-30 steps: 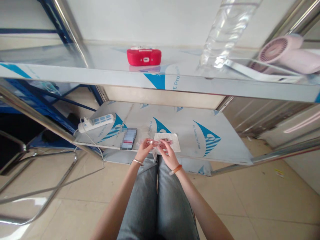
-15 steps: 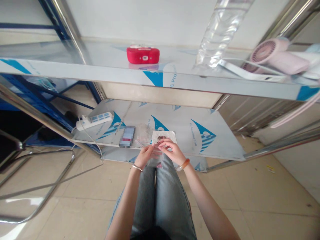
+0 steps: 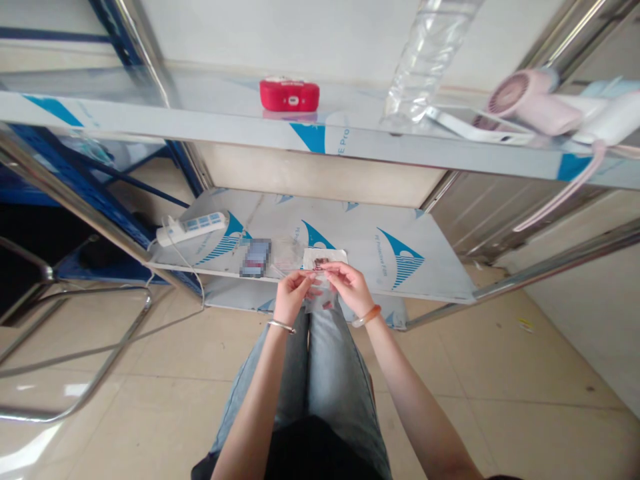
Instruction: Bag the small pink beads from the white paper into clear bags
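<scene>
Low shelf (image 3: 360, 230) before me, I see left hand (image 3: 291, 295) and right hand (image 3: 351, 288) pinching a clear bag (image 3: 315, 303), one reddish piece (image 3: 327, 305) seemingly inside, dark bits (image 3: 319, 264) left on paper (image 3: 338, 256).

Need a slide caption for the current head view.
Left hand and right hand hold a clear bag by the shelf bearing a white power strip.

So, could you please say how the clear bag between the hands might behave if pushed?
The clear bag would likely crumple, as it looks thin and transparent. It is probably light: the left hand and right hand merely pinch it.
</scene>
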A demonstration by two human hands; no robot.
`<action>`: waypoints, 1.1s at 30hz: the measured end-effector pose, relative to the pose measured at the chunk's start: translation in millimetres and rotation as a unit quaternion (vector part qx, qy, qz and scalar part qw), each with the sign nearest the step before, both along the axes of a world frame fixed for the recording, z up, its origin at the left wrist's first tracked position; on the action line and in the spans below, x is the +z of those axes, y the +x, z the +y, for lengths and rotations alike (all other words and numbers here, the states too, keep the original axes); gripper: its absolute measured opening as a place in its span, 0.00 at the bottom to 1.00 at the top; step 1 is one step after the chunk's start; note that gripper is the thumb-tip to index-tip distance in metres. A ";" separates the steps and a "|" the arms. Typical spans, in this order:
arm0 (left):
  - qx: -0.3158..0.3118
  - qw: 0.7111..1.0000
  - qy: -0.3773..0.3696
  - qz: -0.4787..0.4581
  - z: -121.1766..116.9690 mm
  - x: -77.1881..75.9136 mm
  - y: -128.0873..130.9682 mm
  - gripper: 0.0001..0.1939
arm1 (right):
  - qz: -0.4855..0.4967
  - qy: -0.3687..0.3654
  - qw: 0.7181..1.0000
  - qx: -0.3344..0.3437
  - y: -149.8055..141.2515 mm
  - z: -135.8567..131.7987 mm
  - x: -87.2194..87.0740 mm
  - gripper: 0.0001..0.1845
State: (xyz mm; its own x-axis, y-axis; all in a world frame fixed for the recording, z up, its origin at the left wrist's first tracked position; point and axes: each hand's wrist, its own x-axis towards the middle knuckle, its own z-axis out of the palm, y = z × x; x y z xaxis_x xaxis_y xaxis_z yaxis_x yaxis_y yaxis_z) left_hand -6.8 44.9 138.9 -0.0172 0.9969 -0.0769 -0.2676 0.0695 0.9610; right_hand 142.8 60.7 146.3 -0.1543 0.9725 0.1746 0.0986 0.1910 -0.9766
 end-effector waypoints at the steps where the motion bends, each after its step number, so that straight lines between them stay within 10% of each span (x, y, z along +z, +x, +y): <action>1: 0.004 1.000 0.000 -0.001 -2.3 2.3 0.7 0.20 | 0.006 0.001 1.000 -0.005 -1.0 -2.6 2.6 0.17; 33: 0.069 0.994 0.052 -0.062 -26.7 27.8 3.5 0.18 | 0.154 -0.080 0.983 -0.060 3.9 -49.2 41.6 0.19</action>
